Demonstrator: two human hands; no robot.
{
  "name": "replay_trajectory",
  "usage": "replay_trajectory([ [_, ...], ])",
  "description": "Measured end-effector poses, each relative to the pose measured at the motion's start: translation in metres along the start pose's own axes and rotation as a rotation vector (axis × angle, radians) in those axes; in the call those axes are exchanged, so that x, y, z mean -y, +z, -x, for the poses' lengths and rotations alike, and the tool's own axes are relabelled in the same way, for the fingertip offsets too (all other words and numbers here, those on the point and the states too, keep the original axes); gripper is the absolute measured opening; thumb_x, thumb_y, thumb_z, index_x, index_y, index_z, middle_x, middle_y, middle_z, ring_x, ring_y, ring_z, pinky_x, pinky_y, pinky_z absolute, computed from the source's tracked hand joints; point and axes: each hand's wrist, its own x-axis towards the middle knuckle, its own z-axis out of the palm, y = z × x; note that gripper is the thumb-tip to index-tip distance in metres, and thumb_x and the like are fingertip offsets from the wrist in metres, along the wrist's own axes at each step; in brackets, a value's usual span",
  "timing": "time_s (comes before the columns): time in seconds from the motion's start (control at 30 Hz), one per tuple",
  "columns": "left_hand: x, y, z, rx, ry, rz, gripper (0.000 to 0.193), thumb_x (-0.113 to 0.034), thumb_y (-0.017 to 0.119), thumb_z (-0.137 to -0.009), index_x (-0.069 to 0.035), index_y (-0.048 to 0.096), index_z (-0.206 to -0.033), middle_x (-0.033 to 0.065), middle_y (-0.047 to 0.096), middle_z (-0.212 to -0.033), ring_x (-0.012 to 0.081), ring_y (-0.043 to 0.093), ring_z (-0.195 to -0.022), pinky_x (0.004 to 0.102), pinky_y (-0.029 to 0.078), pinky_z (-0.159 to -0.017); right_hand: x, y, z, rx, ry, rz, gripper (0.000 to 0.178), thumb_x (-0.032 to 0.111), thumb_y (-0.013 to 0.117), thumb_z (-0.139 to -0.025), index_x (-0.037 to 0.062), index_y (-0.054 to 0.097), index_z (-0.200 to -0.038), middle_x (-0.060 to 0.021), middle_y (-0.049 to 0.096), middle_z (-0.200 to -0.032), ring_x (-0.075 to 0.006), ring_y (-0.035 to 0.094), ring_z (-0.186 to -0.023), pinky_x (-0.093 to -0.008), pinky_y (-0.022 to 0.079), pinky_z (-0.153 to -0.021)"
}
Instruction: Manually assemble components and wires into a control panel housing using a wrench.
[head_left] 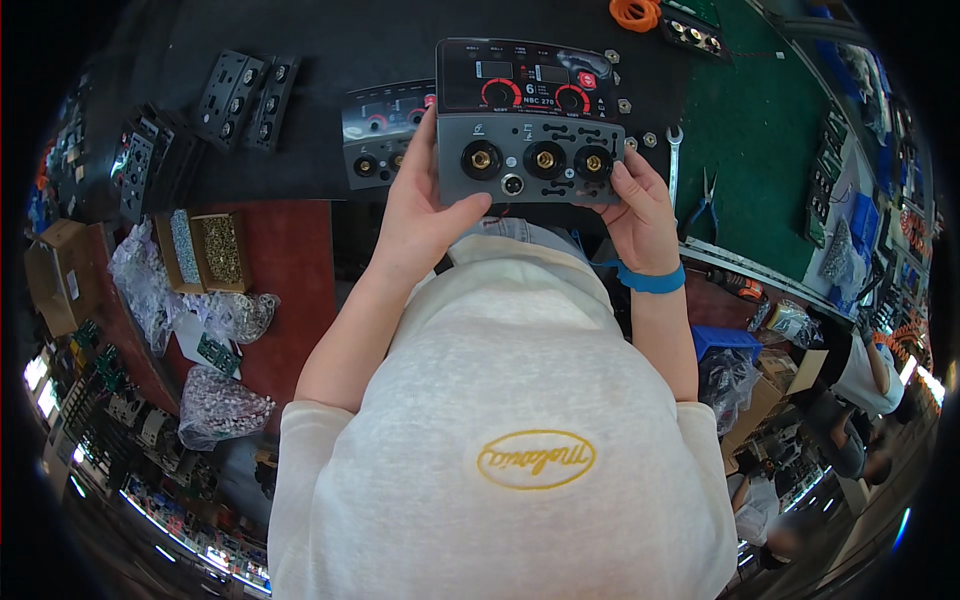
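Dark matting covers the tabletop (330, 40) in front of me, with a green mat (770, 130) to its right. I hold a grey and black control panel (528, 120) up over the near edge, its face toward me, showing red-ringed dials above three brass sockets. My left hand (425, 210) is clamped on its left side, thumb pressed across the lower front. My right hand (640, 210) grips the right side, fingers curled behind, a blue band (650, 280) on that wrist. A second panel (385, 135) lies flat just behind, partly hidden by the one I hold. Loose nuts (625, 105), a spanner (673, 160) and blue-handled pliers (703, 205) lie to the right; black plates (245, 100) sit far left.
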Motion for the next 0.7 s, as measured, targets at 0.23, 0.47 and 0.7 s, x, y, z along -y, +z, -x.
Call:
replay_trajectory([
  [0.23, -0.019, -0.017, 0.003, -0.004, -0.067, -0.081, 0.087, 0.005, 0.060, -0.072, 0.000, 0.011, -0.143, 0.0166, 0.041, -0.131, 0.0217, 0.046, -0.119, 0.0318, 0.042, -0.095, -0.013, 0.024, 0.002, -0.050, 0.064, -0.077, 0.030, 0.013, 0.049, -0.093, -0.0036, 0.048, -0.118, -0.0123, 0.061, -0.106, -0.0200, 0.063, -0.093, -0.0352, 0.055, -0.076],
  [0.47, -0.016, -0.035, 0.000, 0.030, -0.045, -0.020, 0.085, 0.004, 0.062, -0.072, 0.001, 0.015, -0.142, 0.0143, 0.046, -0.125, 0.0193, 0.049, -0.114, 0.0305, 0.043, -0.093, -0.018, 0.052, 0.013, -0.073, -0.077, 0.027, 0.035, 0.013, 0.047, -0.094, -0.0040, 0.043, -0.124, -0.0127, 0.060, -0.108, -0.0205, 0.063, -0.094, -0.0356, 0.055, -0.078],
  [0.7, -0.020, -0.040, 0.002, 0.033, -0.014, 0.025, 0.083, 0.003, 0.060, -0.072, -0.001, 0.017, -0.143, 0.0122, 0.046, -0.126, 0.0185, 0.047, -0.116, 0.0309, 0.040, -0.097, -0.019, 0.057, 0.017, -0.102, -0.131, 0.060, 0.036, 0.012, 0.049, -0.093, -0.0039, 0.043, -0.124, -0.0128, 0.060, -0.109, -0.0199, 0.062, -0.096, -0.0350, 0.054, -0.079],
])
